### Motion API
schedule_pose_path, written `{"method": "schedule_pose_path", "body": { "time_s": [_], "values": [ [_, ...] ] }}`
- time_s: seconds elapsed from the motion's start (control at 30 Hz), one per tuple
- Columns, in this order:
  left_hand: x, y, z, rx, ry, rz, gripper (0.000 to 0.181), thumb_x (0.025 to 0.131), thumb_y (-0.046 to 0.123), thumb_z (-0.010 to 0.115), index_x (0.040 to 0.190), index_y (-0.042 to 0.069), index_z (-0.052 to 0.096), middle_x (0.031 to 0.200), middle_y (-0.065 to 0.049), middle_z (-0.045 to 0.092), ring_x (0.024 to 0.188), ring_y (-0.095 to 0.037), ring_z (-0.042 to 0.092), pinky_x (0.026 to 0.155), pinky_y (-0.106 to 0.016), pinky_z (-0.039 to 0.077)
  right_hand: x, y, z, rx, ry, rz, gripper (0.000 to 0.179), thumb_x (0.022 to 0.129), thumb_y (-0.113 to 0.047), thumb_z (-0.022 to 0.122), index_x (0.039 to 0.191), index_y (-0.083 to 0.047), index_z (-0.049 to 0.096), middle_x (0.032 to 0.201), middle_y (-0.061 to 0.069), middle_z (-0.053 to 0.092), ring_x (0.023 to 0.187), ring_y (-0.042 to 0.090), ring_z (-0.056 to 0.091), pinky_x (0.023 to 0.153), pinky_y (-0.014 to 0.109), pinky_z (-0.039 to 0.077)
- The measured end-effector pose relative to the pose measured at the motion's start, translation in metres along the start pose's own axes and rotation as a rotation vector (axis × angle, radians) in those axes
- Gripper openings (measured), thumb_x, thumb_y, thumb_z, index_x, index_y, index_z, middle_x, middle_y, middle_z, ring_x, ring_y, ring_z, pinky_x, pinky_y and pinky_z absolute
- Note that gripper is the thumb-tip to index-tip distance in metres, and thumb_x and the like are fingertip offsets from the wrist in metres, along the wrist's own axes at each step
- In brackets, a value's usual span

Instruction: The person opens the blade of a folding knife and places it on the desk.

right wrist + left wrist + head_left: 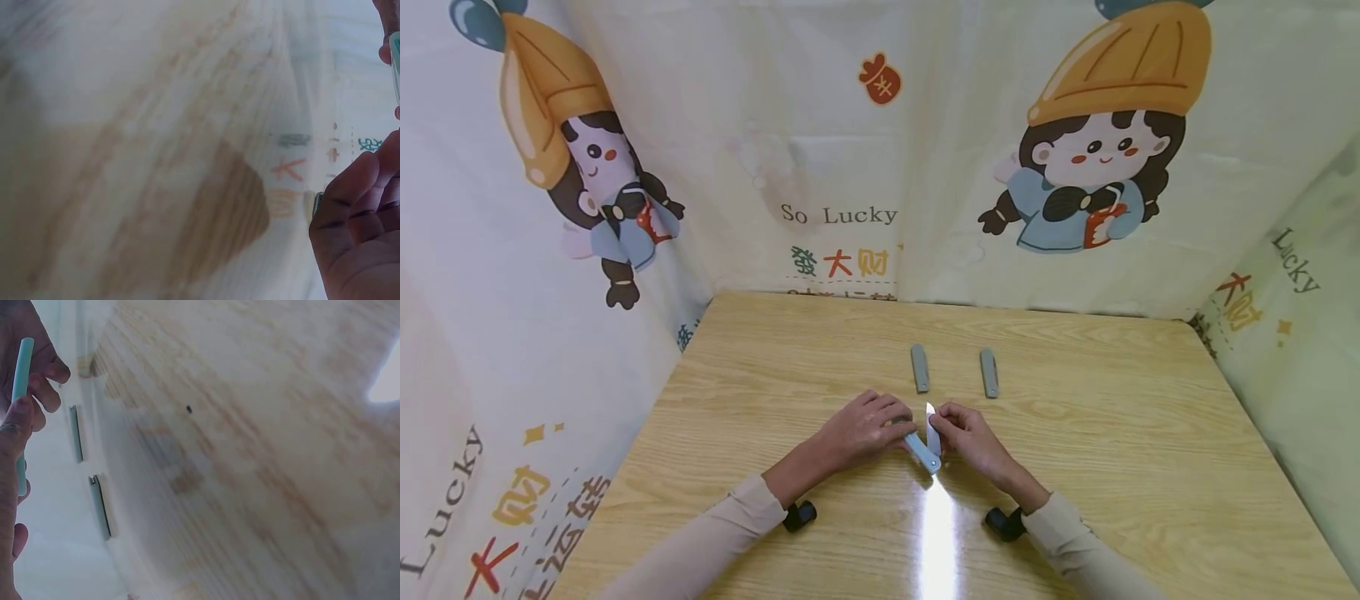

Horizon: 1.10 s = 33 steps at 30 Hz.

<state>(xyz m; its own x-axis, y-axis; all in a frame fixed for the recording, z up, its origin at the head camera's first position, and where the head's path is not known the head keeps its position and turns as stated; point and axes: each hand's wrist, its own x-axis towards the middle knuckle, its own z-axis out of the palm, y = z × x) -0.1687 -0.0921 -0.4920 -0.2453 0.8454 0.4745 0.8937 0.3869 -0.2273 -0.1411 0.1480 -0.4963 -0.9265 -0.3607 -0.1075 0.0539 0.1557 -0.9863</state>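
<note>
A folding knife with a pale blue handle (pixel 922 452) is partly unfolded above the table, its pivot end toward me. My left hand (pixel 865 429) grips the handle; in the left wrist view the thumb lies along the handle's edge. The shiny blade (pixel 932 435) stands up from the pivot, pinched between thumb and fingers of my right hand (pixel 973 440). In the right wrist view the fingertips of that hand are partly cut off by the frame. Beyond the hands lie two folded grey-green knives (pixel 920 368), the other knife (pixel 989 372) to the right.
The wood-grain table (pixel 760 350) carries a bright glare streak in front of the hands. A printed curtain (pixel 940 167) closes off the back and both sides. Black wrist cameras (pixel 800 516) sit under both wrists, close to the tabletop.
</note>
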Motion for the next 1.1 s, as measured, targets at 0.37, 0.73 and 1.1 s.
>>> {"method": "schedule_pose_path", "body": {
  "time_s": [0.37, 0.73, 1.1],
  "values": [
    [-0.0033, 0.0015, 0.0052, -0.032, 0.032, 0.000, 0.028, 0.091, 0.038, 0.075, 0.108, 0.015, 0.077, 0.107, 0.001, 0.067, 0.101, -0.015, 0.063, 0.078, -0.031, 0.052, -0.0021, 0.0033, -0.0008, -0.041, -0.006, -0.032, 0.030, 0.108, -0.016, 0.054, 0.108, 0.012, 0.062, 0.092, 0.014, 0.065, 0.078, 0.018, 0.058, 0.068, 0.030, 0.051],
    [-0.0061, -0.0013, 0.0005, -0.119, -0.004, -0.077, 0.029, 0.089, 0.034, 0.080, 0.109, 0.013, 0.078, 0.110, 0.000, 0.068, 0.105, -0.016, 0.062, 0.083, -0.031, 0.052, -0.0016, 0.0049, -0.0043, -0.009, 0.032, -0.007, 0.026, 0.107, -0.015, 0.056, 0.105, 0.010, 0.061, 0.078, 0.007, 0.059, 0.069, 0.017, 0.054, 0.060, 0.030, 0.052],
    [-0.0098, 0.0006, 0.0020, -0.128, 0.023, -0.141, 0.029, 0.088, 0.037, 0.080, 0.103, 0.012, 0.079, 0.103, 0.000, 0.066, 0.097, -0.015, 0.061, 0.081, -0.028, 0.052, -0.0046, 0.0066, -0.0071, -0.012, 0.080, 0.011, 0.026, 0.108, -0.016, 0.054, 0.103, 0.009, 0.058, 0.078, 0.013, 0.060, 0.069, 0.020, 0.057, 0.059, 0.029, 0.051]
  ]
}}
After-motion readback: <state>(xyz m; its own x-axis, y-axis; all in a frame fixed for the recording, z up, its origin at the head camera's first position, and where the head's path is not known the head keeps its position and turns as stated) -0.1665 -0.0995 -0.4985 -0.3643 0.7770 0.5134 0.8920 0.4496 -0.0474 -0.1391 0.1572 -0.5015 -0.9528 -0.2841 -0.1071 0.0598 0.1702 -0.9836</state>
